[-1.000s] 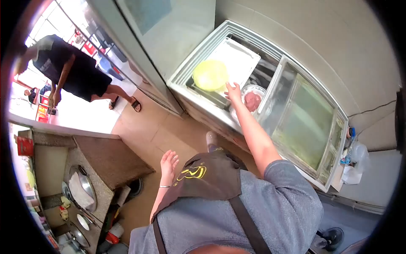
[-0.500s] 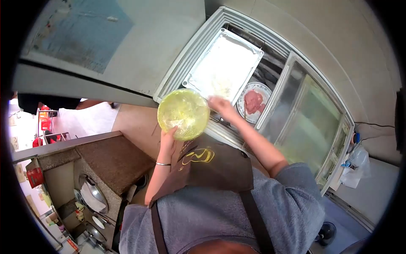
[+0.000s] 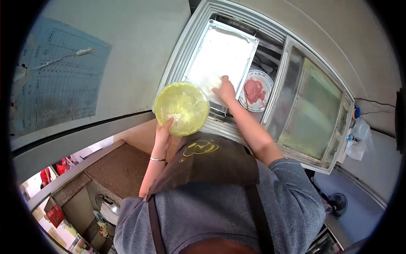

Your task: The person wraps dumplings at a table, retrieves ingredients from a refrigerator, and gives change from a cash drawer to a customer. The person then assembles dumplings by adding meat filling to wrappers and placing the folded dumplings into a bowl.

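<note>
Round yellowish bowl (image 3: pixel 182 105) has left fingers (image 3: pixel 169 122) gripping it; right fingers (image 3: pixel 225 79), I cannot tell.

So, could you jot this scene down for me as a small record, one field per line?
Left hand: holds a yellow-green bowl, thumb over its rim
Right hand: over the near end of a white tray; whether it grips anything is unclear
Tray place: in the open part of a chest freezer
Beside tray: patterned plate bearing raw meat
Freezer cover: glass panel over the other part
Clothing: dark apron, gray top
</note>
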The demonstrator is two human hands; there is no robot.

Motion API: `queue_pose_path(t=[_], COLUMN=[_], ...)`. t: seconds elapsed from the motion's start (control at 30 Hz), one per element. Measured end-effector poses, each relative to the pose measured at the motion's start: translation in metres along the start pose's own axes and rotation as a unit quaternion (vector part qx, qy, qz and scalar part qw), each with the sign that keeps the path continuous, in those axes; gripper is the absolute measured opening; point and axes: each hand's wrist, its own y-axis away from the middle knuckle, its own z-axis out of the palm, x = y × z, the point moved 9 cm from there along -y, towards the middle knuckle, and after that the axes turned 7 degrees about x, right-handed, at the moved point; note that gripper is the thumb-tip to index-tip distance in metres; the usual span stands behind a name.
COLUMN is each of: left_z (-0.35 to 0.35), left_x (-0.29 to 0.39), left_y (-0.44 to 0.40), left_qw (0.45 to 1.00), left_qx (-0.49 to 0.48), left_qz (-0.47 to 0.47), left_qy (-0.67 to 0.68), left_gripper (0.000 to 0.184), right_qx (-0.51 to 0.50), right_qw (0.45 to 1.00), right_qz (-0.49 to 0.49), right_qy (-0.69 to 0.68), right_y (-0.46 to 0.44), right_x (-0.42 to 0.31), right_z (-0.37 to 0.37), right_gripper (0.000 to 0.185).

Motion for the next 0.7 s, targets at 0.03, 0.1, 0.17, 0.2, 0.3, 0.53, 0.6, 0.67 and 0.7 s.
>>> queue_pose_path(t=[0.03,0.1,0.17,0.2,0.3,0.53,0.6,0.67,0.7], left_z=[-0.002,-0.002,-0.001,-0.002,0.006,0.029,0.028,0.03,0.033], left_x=[0.003,0.008,0.012,0.012,0.019,0.046,0.043,0.041,0.041], left_y=[-0.007,-0.013,-0.017,-0.019,-0.025,-0.024,-0.036,-0.037,-0.035], left_qw=[1.0,1.0,0.999,0.999,0.997,0.992,0.989,0.986,0.987], left_qx=[-0.008,-0.02,-0.034,-0.033,-0.062,-0.111,-0.128,-0.146,-0.147], left_qz=[0.014,0.011,0.005,-0.007,-0.026,-0.001,0.001,0.009,-0.007], left_qy=[-0.022,-0.014,-0.01,-0.017,-0.032,-0.063,-0.078,-0.086,-0.071], left_gripper=[0.045,0.045,0.045,0.045,0.045,0.046,0.046,0.046,0.047], right_qx=[0.004,-0.026,-0.056,-0.041,0.001,0.144,0.191,0.253,0.271], right_qw=[0.999,0.998,0.995,0.997,0.999,0.905,0.821,0.794,0.795], right_qz=[0.016,0.039,0.068,0.054,0.038,0.194,0.112,0.162,0.212], right_qy=[-0.046,-0.041,-0.038,-0.03,0.001,-0.351,-0.525,-0.528,-0.5], right_y=[-0.003,-0.008,-0.006,-0.006,0.003,0.069,0.095,0.131,0.149], right_x=[0.006,0.017,0.027,0.026,0.025,0.088,0.113,0.171,0.217], right_z=[0.005,0.017,0.03,0.033,0.033,-0.128,-0.196,-0.247,-0.262], right_gripper=[0.069,0.068,0.067,0.067,0.068,0.048,0.042,0.044,0.045])
